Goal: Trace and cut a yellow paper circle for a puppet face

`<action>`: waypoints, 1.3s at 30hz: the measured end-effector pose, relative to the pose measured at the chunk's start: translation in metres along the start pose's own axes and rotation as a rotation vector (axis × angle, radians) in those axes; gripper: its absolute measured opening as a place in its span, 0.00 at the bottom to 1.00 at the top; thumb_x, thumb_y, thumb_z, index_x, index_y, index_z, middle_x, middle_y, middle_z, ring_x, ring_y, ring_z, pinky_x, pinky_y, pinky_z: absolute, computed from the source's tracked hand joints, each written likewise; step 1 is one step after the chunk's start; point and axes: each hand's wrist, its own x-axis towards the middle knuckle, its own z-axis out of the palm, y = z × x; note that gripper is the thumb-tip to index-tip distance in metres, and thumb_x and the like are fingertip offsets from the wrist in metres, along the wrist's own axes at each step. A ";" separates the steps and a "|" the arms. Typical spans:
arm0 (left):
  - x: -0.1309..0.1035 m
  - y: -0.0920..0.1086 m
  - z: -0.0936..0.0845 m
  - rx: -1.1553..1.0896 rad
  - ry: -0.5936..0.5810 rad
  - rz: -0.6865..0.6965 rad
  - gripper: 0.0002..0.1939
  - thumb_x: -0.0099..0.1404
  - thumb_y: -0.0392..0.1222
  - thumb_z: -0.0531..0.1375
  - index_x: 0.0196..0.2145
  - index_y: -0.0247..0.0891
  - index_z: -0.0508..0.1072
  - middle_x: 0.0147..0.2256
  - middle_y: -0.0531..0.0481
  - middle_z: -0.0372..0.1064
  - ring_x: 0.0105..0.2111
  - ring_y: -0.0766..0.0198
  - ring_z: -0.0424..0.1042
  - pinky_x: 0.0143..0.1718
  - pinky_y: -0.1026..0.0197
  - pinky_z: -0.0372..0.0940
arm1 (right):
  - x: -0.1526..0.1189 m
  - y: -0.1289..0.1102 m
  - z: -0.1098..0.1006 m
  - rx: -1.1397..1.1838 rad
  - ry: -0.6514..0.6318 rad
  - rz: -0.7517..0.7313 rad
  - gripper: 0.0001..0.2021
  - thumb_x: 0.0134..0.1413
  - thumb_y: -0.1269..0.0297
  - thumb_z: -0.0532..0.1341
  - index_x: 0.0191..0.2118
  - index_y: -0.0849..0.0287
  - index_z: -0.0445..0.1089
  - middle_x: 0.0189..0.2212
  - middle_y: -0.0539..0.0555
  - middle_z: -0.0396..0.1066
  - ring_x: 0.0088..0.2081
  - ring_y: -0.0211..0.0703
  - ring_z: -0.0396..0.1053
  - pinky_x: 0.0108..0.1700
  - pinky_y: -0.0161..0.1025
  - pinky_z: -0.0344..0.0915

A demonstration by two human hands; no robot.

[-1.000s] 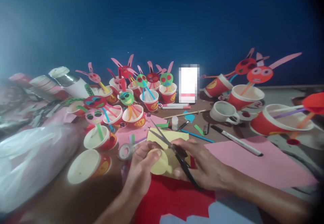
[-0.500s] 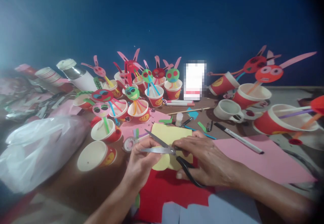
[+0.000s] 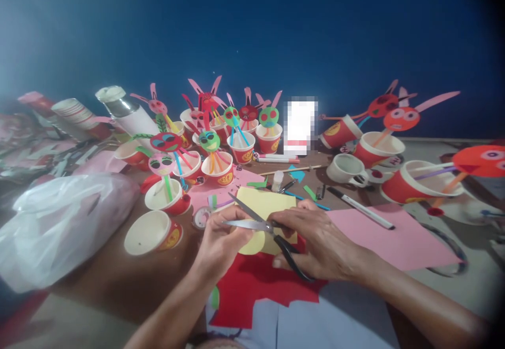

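My right hand [image 3: 315, 233] grips a pair of scissors [image 3: 291, 257] by its black handles, and the blades stand apart, pointing left. Between the fingers of my left hand [image 3: 226, 233] is a yellow paper piece [image 3: 252, 244] with a rounded lower edge. More yellow paper [image 3: 268, 199] shows behind the blades; whether both yellow parts are one sheet is hidden by the scissors and hands. Below them lies red paper [image 3: 268, 286] with a cut, uneven edge. The left fingertips are partly covered by the lower blade.
Red-and-white paper cups [image 3: 155, 233] with paper faces on straws stand along the back and right. A plastic bag [image 3: 71, 228] lies at left. Pink paper [image 3: 390, 238] carries a marker [image 3: 361, 208]. A mug [image 3: 347, 169], sticks and paper scraps sit beyond my hands.
The view has shifted slightly, so the right-side cups appear farther left and the table slightly higher. My hands keep nearly the same pose, with the scissors still open.
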 end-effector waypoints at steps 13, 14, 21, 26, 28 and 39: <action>0.005 -0.004 -0.002 -0.050 -0.114 0.004 0.04 0.52 0.34 0.60 0.21 0.34 0.70 0.21 0.55 0.61 0.22 0.70 0.57 0.24 0.66 0.53 | -0.003 0.003 -0.001 -0.004 -0.017 -0.010 0.22 0.46 0.49 0.63 0.43 0.59 0.66 0.27 0.49 0.69 0.29 0.41 0.64 0.37 0.40 0.48; 0.005 -0.006 -0.002 -0.058 -0.127 0.009 0.04 0.52 0.34 0.60 0.21 0.34 0.71 0.20 0.55 0.61 0.22 0.70 0.57 0.24 0.66 0.53 | -0.003 0.004 -0.001 -0.008 -0.015 -0.011 0.22 0.46 0.48 0.63 0.43 0.58 0.66 0.27 0.49 0.69 0.29 0.41 0.64 0.36 0.40 0.47; 0.010 -0.010 -0.006 -0.047 -0.195 -0.001 0.03 0.51 0.35 0.60 0.23 0.33 0.71 0.22 0.53 0.63 0.23 0.68 0.59 0.24 0.65 0.54 | -0.004 0.007 -0.001 -0.009 -0.009 -0.021 0.21 0.47 0.47 0.62 0.41 0.58 0.66 0.27 0.49 0.70 0.28 0.40 0.63 0.36 0.39 0.47; 0.012 -0.005 -0.007 -0.037 -0.264 -0.005 0.03 0.50 0.32 0.59 0.25 0.32 0.73 0.22 0.53 0.62 0.23 0.69 0.57 0.23 0.65 0.52 | -0.004 0.008 -0.002 -0.025 -0.011 -0.037 0.20 0.46 0.49 0.63 0.42 0.57 0.67 0.25 0.48 0.70 0.29 0.40 0.64 0.36 0.39 0.48; 0.012 -0.002 -0.007 -0.042 -0.277 0.009 0.03 0.50 0.32 0.58 0.23 0.32 0.72 0.22 0.53 0.62 0.23 0.69 0.57 0.23 0.65 0.51 | -0.004 0.008 -0.002 -0.028 -0.012 -0.041 0.20 0.46 0.50 0.63 0.42 0.57 0.68 0.25 0.48 0.70 0.28 0.40 0.64 0.35 0.38 0.48; 0.015 0.003 -0.007 0.051 -0.302 0.003 0.04 0.51 0.30 0.57 0.20 0.32 0.69 0.19 0.56 0.57 0.20 0.72 0.54 0.20 0.67 0.49 | -0.003 0.013 -0.009 -0.106 -0.048 -0.087 0.16 0.50 0.51 0.61 0.40 0.58 0.69 0.22 0.48 0.70 0.26 0.39 0.64 0.33 0.36 0.51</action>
